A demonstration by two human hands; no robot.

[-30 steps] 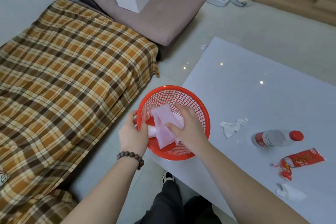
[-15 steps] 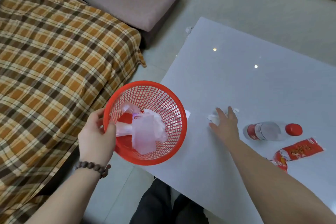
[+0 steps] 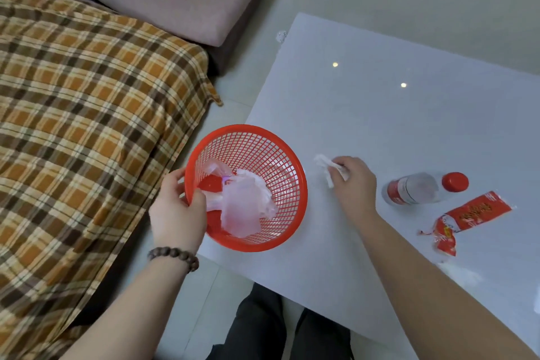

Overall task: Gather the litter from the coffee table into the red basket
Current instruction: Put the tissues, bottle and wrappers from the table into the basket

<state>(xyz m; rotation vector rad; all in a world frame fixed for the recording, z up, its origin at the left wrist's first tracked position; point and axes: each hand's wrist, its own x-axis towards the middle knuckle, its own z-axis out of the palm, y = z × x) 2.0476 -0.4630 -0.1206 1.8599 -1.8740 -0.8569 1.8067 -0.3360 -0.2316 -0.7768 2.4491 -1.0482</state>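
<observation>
Pinching the crumpled tissue (image 3: 327, 168) off the desk (image 3: 380, 102) now w/ right hand (image 3: 355, 184), flat and open half a sec ago. Left hand (image 3: 175, 210) still clamped on red basket (image 3: 287, 155) rim, plastic bag (image 3: 245, 207) inside. Bottle (image 3: 415, 188), wrapper (image 3: 473, 213) just right of right hand, next up prob.

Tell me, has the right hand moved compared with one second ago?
Yes. The right hand has left the red basket and now rests on the coffee table, closed on a white tissue, nearer the plastic bottle.

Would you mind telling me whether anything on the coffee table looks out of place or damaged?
The plastic bottle lies on its side, and the red wrapper beside it is torn open. White scraps lie near the right forearm.
</observation>
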